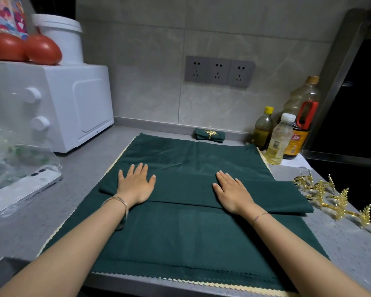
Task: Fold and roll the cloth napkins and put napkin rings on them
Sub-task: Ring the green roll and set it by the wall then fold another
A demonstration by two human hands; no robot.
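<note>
A grey speckled surface [90,168] carries a spread of dark green cloth napkins [180,236], seemingly several layers. Across its middle lies a folded dark green napkin strip [184,187], with left hand [135,183] and right hand [234,194] pressed flat on it, each grip wide. Gold leaf-shaped napkin rings [330,196] lie right of the spread; a rolled, ringed green napkin [210,135] behind.

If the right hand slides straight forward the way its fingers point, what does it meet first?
Flat green cloth lies ahead, then probably the rolled napkin by the wall; the right hand might just miss its left end.
</note>
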